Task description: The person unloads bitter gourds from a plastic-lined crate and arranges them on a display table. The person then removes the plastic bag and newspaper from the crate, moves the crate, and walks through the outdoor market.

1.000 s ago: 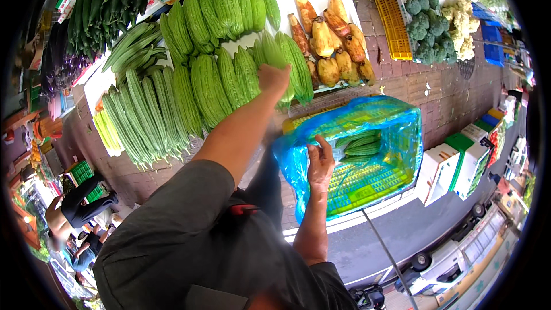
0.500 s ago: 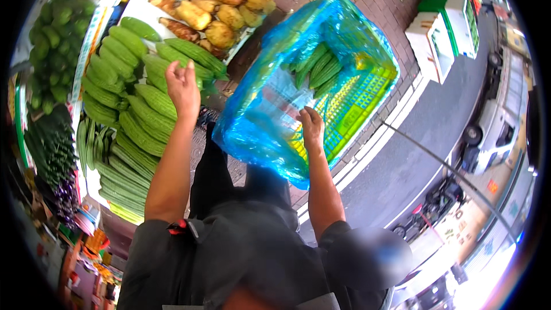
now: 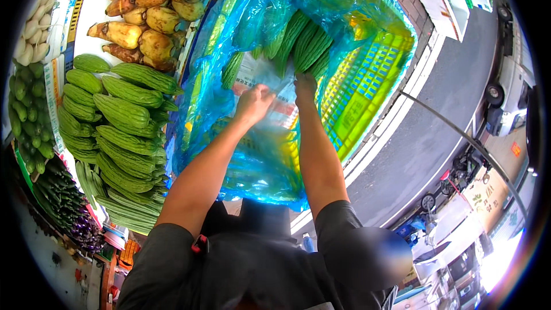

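Observation:
A large yellow-green crate (image 3: 367,95) lined with blue plastic film (image 3: 224,63) stands in front of me. Several dark green bitter melons (image 3: 313,46) lie at its far end, beyond a printed paper sheet (image 3: 281,112). Both my hands are inside the crate. My left hand (image 3: 256,103) is closed, its fingers pinched at the sheet. Close by, at the sheet's right edge and just below the melons' near ends, my right hand (image 3: 305,86) has curled fingers; whatever they hold is hidden.
Paler bitter melons (image 3: 123,115) are stacked on the stand at left, with lotus roots (image 3: 155,17) behind and cucumbers (image 3: 31,117) and eggplants (image 3: 85,232) farther left. A kerb (image 3: 379,140) and road lie to the right. White foam boxes (image 3: 445,0) stand at far right.
My left hand has left the stacked melons, moved right into the crate and closed at the paper. My right hand reaches farther in. The crate appears larger and nearer in view.

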### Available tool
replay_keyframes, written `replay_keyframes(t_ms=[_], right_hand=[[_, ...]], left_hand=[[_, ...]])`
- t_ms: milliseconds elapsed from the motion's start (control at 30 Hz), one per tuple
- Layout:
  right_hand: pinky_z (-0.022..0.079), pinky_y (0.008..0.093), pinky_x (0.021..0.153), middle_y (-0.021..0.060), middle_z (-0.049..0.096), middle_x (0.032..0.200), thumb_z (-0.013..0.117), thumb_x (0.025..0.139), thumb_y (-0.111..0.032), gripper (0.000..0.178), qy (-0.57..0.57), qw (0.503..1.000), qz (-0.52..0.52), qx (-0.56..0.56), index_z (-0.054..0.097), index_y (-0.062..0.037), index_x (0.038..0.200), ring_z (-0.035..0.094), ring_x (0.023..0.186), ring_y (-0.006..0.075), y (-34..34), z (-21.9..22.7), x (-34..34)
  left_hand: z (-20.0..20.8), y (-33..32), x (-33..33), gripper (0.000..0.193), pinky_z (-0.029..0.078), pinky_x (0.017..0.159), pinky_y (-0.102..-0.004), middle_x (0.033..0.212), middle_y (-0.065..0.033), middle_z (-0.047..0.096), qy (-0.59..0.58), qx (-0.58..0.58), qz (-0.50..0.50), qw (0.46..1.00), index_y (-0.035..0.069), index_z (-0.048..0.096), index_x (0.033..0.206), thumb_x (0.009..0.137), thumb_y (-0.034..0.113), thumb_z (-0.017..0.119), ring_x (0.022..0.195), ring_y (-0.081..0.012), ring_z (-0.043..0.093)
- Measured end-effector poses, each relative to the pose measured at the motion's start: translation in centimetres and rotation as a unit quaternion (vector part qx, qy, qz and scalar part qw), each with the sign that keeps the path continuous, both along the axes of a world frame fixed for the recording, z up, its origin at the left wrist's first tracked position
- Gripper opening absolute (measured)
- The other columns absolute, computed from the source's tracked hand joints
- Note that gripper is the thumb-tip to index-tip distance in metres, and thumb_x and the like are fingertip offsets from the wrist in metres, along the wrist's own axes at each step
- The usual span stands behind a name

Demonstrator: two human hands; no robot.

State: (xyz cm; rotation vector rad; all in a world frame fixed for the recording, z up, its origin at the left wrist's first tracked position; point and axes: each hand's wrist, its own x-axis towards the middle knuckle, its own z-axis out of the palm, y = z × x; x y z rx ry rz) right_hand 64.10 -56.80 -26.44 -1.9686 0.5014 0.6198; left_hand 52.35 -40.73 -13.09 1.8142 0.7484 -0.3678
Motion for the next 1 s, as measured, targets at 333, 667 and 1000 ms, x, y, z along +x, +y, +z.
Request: replay_keyframes(t_ms=[333,667,1000], right_hand=[[0.050,0.0424,0.068,0.0176,0.064,0.086,0.066,0.082,-0.034,0.044,-0.047,0.988,0.053,-0.133,0.058,0.0068,0.098,0.061,0.068,0.0306,6.1,8.3,0.8],[0.045,0.0321,0.059,0.0093,0.065,0.069,0.056,0.090,-0.028,0.030,0.086,0.961,0.258,-0.044,0.060,0.0005,0.085,0.059,0.061,0.0173,-3.7,33.6,-2.9],[0.046,0.0268,0.061,0.0094,0.061,0.074,0.064,0.083,-0.031,0.046,0.002,0.896,0.426,0.126,0.058,0.0091,0.105,0.056,0.063,0.0142,3.2,47.8,-0.1]], left_hand=[[6.0,1.6,-1.2,0.037,0.050,0.077,-0.0327,0.097,-0.0155,0.066,-0.002,-0.045,0.071,0.996,-0.002,0.058,0.106,0.085,0.027,0.067,0.089,-0.0226,0.064],[18.9,3.3,2.3,0.062,0.032,0.100,-0.0484,0.125,-0.0137,0.053,-0.246,0.114,-0.164,0.949,0.005,0.057,0.115,0.063,0.029,0.081,0.124,-0.0352,0.041],[25.0,9.0,-3.8,0.061,0.048,0.079,-0.0403,0.095,-0.0076,0.061,-0.254,0.029,-0.200,0.946,0.008,0.055,0.114,0.064,0.034,0.079,0.089,-0.0287,0.061]])
